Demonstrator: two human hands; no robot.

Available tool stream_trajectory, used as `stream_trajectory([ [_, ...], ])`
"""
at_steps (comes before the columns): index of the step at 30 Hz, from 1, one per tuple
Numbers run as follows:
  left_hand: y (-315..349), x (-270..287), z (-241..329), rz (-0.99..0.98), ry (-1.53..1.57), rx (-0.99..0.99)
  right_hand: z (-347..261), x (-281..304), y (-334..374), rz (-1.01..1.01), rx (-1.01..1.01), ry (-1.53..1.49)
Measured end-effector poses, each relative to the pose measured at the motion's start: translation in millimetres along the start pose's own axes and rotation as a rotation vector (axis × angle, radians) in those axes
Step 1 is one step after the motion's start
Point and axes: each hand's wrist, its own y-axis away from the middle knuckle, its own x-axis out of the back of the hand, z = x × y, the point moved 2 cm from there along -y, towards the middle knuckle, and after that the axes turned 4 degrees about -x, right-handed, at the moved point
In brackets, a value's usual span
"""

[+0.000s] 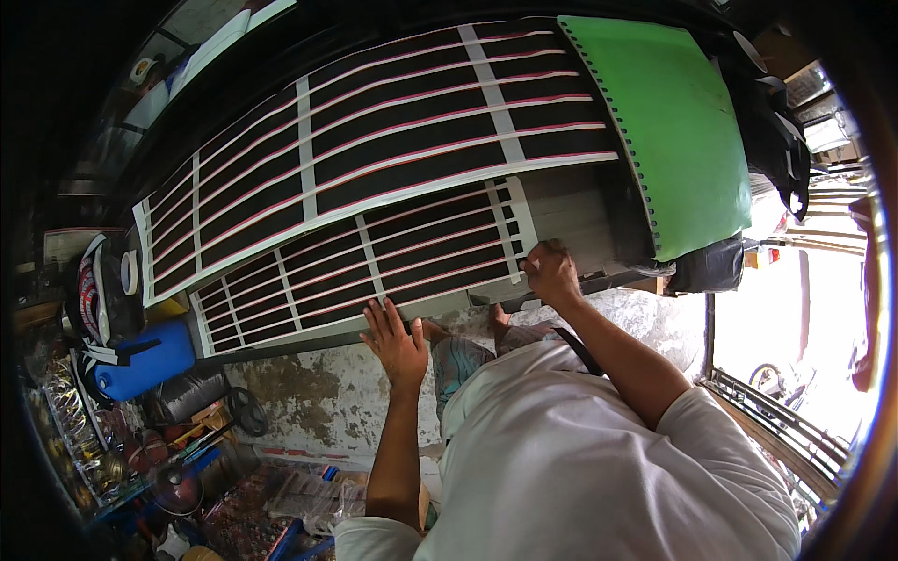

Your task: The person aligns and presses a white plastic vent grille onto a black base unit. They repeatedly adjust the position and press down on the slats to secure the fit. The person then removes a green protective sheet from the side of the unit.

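Note:
Before me lies a printed sheet (398,261) of black panels split by white strips with thin red lines. My left hand (397,346) rests on its near edge, fingers spread and extended, holding nothing. At the sheet's right end, by the white margin, my right hand (554,273) has its fingers curled together. Whatever may be in them is too small or hidden to make out. A larger sheet (404,124) of the same pattern lies beyond and partly covers the far side of the nearer one.
A green board (669,131) with a notched edge stands at the right of the sheets. To the left are a blue container (150,360) and a roll of tape (129,273). A worn, peeling wall (318,393) runs below the work surface; a bright opening lies at right.

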Motion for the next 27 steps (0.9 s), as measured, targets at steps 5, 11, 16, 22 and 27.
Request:
stream_trajectory([
  [5, -6.7, -0.3, 5.2, -0.028, 0.029, -0.079, 1.4, -1.1, -1.9, 0.015, 0.017, 0.028],
  [11, -9.2, -7.2, 35.6, -0.064, 0.039, -0.193, 0.3, -0.2, -4.0, -0.017, -0.025, 0.003],
  [16, -19.5, -9.8, 84.1, -0.088, 0.034, -0.363, 1.5, 0.4, -4.8, -0.02, -0.005, -0.001],
  [22, -29.9, -16.9, 131.3, -0.096, 0.131, -0.527, -0.8, 1.6, -7.1, -0.02, -0.041, 0.012],
  [27, -35.0, -17.5, 141.0, -0.03, 0.124, -0.557, -8.5, 6.9, -8.5, -0.071, -0.101, 0.016],
])
